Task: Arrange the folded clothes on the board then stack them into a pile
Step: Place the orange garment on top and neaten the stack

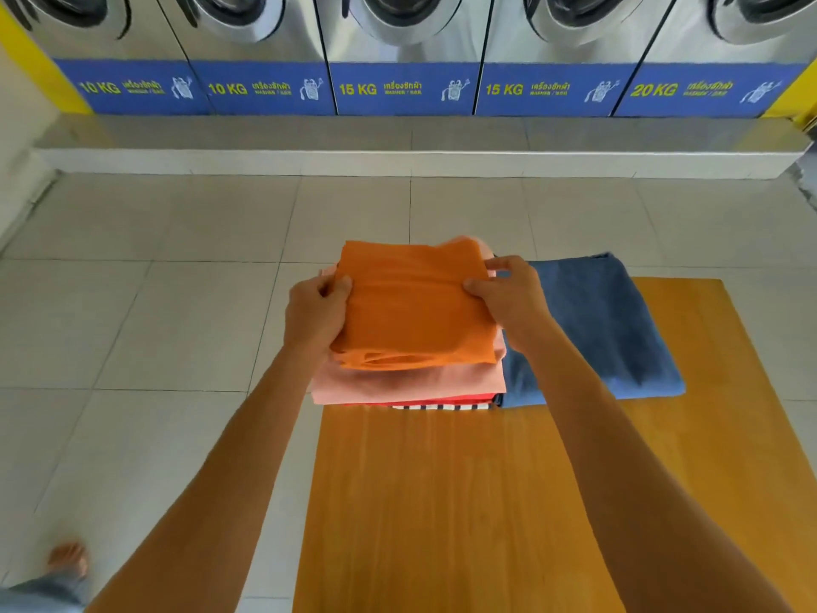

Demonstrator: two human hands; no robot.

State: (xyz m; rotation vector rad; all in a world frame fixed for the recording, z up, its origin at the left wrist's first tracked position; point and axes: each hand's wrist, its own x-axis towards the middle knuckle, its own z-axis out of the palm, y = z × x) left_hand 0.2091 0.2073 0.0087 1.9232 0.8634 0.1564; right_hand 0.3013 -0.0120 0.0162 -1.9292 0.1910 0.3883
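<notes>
Orange garment [415, 307]: folded, topmost on the pile, held at both side edges; its open folds face the near edge of the board.
Wooden board [508, 502]: honey-coloured, grain running near to far, lying over a pale tiled floor [154, 303]; the near half is bare wood.
Pile [406, 382]: sits at the board's far left corner, its left side overhanging the board's left edge.
Pink garment [398, 382]: folded, directly under the orange one, wider than it and showing at the near and left sides.
Red layer [380, 402]: thin strip visible beneath the pink one at the pile's near edge.
Striped layer [442, 407]: white with dark bars, peeking out at the bottom of the pile.
Blue denim garment [597, 329]: folded, lying flat by the board's far edge, just right of the pile and touching it; its far end reaches past the far edge.
Left hand [316, 314]: closed on the orange garment's left edge, thumb on top, fingers tucked beneath.
Right hand [508, 294]: pinching the orange garment's right edge, thumb and fingertips on the cloth.
Washing machines [402, 88]: steel row on a raised step beyond the floor, blue panels marked 10 KG, 15 KG, 20 KG.
Foot [68, 559]: bare, blurred, on the tiles at lower left.
</notes>
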